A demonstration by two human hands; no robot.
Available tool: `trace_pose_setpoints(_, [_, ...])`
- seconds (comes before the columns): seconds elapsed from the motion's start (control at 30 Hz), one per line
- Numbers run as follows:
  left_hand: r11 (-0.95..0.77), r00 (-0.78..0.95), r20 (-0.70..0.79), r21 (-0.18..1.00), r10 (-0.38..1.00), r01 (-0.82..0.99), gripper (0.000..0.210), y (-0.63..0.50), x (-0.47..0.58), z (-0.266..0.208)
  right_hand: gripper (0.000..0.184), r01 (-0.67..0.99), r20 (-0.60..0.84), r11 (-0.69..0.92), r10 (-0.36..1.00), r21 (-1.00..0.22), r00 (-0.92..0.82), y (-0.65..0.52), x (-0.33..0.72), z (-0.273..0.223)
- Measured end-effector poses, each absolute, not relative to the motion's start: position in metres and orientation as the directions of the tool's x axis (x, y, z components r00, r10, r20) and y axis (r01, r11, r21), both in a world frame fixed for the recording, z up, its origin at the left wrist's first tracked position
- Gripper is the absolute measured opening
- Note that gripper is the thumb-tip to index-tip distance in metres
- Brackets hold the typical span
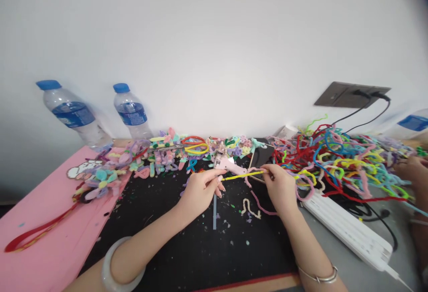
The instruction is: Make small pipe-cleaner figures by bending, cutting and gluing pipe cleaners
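My left hand point(199, 191) pinches one end of a yellow pipe cleaner point(242, 175) between thumb and fingertips. At the other end, my right hand point(281, 190) has its fingers closed on the same piece, which runs nearly straight between them. Just behind it lies a pale pink glue gun point(230, 165), partly hidden by the left fingers. A translucent glue stick point(215, 214) points down below my left hand. A pink pipe cleaner point(261, 205) curves beside my right hand, and a bent cream pipe cleaner point(250, 208) rests on the black mat point(180, 243).
Tangled pipe cleaners point(334, 158) heap at the right, near a white power strip point(349, 229) and another person's hand point(413, 169). Finished pipe-cleaner pieces point(103, 180) and scissors point(195, 146) lie along the back. Two water bottles point(75, 116) point(132, 113) stand against the wall.
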State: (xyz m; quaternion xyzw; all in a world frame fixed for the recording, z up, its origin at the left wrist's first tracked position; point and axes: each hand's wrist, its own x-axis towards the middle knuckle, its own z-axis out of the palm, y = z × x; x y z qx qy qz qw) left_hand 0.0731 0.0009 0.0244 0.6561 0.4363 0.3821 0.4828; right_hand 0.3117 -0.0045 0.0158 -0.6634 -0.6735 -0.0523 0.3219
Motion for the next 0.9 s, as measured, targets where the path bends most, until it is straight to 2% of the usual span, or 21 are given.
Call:
trace_pose_setpoints(0.3, [-0.130, 0.295, 0.068, 0.971, 0.953, 0.199, 0.030, -0.003, 0.048, 0.031, 0.015, 0.929, 0.555, 0.151, 0.829, -0.338, 0.067, 0.003, 0.321, 0.010])
trace_pose_setpoints(0.5, [-0.100, 0.303, 0.041, 0.978, 0.952, 0.182, 0.032, -0.002, 0.048, 0.029, 0.016, 0.911, 0.548, 0.147, 0.831, -0.386, 0.098, 0.005, 0.323, 0.013])
trace_pose_setpoints(0.63, [-0.096, 0.379, 0.007, 0.972, 0.925, 0.216, 0.026, -0.001, 0.050, 0.028, 0.027, 0.886, 0.487, 0.178, 0.872, -0.428, 0.060, 0.002, 0.318, 0.019])
trace_pose_setpoints(0.8, [-0.170, 0.405, 0.036, 0.939, 0.914, 0.299, 0.024, -0.004, 0.047, 0.027, 0.027, 0.838, 0.427, 0.202, 0.903, -0.506, 0.040, -0.004, 0.312, 0.022])
trace_pose_setpoints(0.9, [-0.194, 0.402, 0.049, 0.924, 0.914, 0.330, 0.023, -0.005, 0.047, 0.023, 0.039, 0.799, 0.288, 0.126, 0.956, -0.588, 0.062, -0.013, 0.313, 0.033])
